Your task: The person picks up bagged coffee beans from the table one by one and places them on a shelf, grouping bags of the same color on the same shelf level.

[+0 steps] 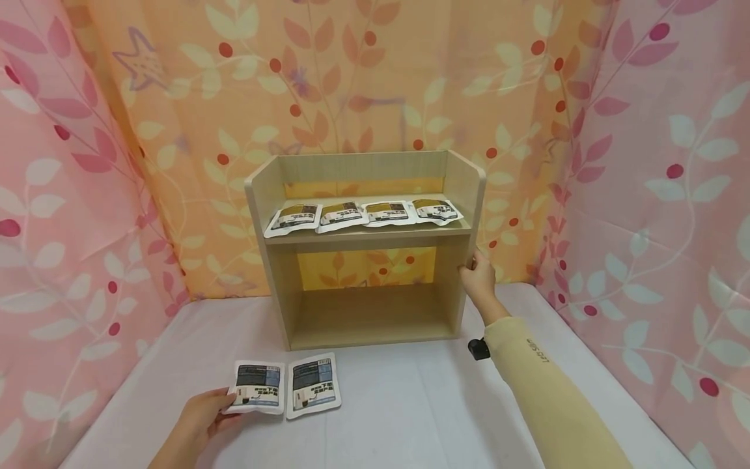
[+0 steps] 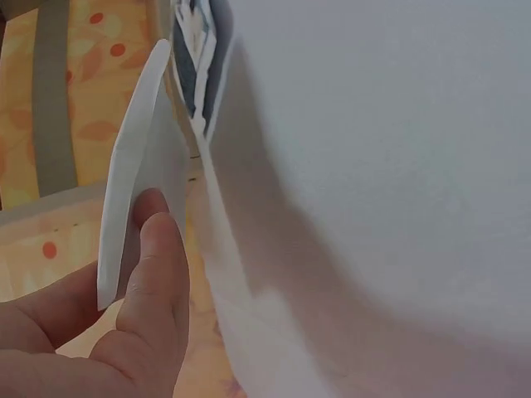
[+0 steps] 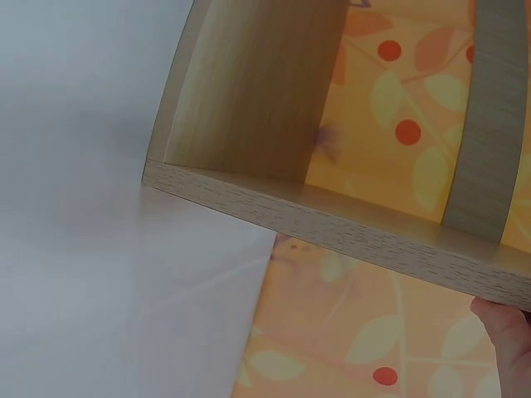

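Four pouches (image 1: 363, 215) on shelf (image 1: 366, 236), curtains (image 1: 662, 163) around

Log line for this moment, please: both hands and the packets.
left hand: pinches blue packet | right hand: grips shelf unit side panel | second blue packet: on table | upper shelf: four packets

pale beech-wood shelf unit (image 1: 368, 254); white-and-navy foil sachets (image 1: 286, 386); orange leaf-print backdrop cloth (image 1: 351, 85); pink leaf-print side curtains (image 1: 662, 163); white tabletop (image 1: 410, 417).
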{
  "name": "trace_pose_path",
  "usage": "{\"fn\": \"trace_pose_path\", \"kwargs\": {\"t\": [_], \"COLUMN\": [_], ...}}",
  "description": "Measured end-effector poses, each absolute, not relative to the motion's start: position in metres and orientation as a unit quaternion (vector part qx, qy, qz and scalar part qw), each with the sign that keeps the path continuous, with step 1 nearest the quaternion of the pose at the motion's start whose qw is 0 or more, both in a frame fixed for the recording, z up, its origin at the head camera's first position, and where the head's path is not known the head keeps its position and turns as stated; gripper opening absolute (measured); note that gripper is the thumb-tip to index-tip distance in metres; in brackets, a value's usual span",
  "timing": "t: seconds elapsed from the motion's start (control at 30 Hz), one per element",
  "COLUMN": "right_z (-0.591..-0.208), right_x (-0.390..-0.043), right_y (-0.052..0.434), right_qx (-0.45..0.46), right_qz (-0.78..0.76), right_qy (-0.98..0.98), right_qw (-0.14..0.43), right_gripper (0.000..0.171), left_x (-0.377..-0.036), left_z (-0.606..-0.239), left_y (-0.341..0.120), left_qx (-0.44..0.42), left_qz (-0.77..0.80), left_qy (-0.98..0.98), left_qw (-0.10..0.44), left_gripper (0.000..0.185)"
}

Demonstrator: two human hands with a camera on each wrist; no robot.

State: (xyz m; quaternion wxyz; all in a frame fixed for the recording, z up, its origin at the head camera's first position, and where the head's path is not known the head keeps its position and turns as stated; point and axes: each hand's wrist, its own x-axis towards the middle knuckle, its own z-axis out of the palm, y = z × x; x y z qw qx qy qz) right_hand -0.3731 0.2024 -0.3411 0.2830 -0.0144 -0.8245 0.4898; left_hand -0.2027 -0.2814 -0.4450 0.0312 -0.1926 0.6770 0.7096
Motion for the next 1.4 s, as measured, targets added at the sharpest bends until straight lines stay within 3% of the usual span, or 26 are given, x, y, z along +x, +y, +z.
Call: {"fn": "trace_pose_path", "kwargs": {"t": [1.4], "right_z": [-0.342], "right_x": [-0.372], "right_y": [0.203], "right_qx": [-0.017], "right_qz": [0.482], "right_qy": [-0.828], "right_qw": [0.287], "right_gripper": [0.038], "left_x": [-0.228], "left_z": [-0.417], "left_y": [-0.213], "left_qx": [-0.158], "left_qz": [0.752], "left_qy": [0.640], "left_qw": [0.012], "left_gripper": [0.050]}}
